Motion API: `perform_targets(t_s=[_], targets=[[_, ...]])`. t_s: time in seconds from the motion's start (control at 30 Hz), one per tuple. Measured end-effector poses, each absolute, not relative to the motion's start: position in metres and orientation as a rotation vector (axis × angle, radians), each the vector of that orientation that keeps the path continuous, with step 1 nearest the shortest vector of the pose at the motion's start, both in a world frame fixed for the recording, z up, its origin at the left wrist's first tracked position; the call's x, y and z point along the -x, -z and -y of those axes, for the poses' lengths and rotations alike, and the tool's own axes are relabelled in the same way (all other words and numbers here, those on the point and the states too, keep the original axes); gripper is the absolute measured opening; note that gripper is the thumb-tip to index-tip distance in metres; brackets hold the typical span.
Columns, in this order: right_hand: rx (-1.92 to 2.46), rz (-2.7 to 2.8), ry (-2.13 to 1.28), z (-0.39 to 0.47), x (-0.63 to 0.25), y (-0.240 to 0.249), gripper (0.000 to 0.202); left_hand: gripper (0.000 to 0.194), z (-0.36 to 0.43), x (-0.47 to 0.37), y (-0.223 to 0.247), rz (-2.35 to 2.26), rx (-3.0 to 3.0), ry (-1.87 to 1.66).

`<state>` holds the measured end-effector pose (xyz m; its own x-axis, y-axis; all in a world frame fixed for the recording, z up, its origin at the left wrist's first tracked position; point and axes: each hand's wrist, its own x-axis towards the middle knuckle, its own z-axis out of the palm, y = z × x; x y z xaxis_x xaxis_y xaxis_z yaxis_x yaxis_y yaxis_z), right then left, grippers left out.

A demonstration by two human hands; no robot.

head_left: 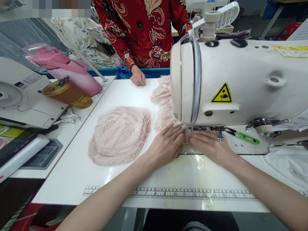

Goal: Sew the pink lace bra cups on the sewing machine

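Note:
A white sewing machine [240,80] stands over the table at the right. Just left of its needle area, my left hand [167,142] lies on pale pink lace fabric [165,112], its fingers close together and pressing the cloth. My right hand [210,144] rests flat on the machine bed, partly under the presser parts, at the right side of a narrow lace strip [188,134]. Its fingertips are partly hidden. A folded stack of pink lace pieces [120,134] sits on the table to the left of my left hand.
Across the white table [72,173], a person in a red patterned top [146,32] rests a hand [138,76] on the far edge. A pink bottle [69,70], an amber cup [67,93] and another machine [26,93] are at left. Green-handled snips [247,138] lie right.

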<state>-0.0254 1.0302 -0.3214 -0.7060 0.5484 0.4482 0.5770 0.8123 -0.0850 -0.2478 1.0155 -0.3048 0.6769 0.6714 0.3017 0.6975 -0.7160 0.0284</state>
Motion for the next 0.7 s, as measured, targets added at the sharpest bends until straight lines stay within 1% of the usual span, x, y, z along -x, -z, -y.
perform_targets(t_s=[0.27, 0.37, 0.5, 0.7], targets=[[0.945, 2.500, 0.416, -1.0304, 0.0235, 0.3152, 0.030, 0.035, -1.0143, 0.2470, 0.3054, 1.137, 2.782, 0.425], [0.983, 2.500, 0.285, -1.0332, 0.0216, 0.3164, 0.028, 0.037, -1.0140, 0.2474, 0.3064, 1.126, 2.766, 0.410], [1.008, 2.466, 0.082, -1.0357, 0.0214, 0.3172, 0.032, 0.038, -1.0138, 0.2479, 0.3076, 1.116, 2.756, 0.370], [1.057, 2.230, -0.264, -1.0366, 0.0264, 0.3163, 0.034, 0.040, -1.0147, 0.2483, 0.3079, 1.124, 2.748, 0.314]])
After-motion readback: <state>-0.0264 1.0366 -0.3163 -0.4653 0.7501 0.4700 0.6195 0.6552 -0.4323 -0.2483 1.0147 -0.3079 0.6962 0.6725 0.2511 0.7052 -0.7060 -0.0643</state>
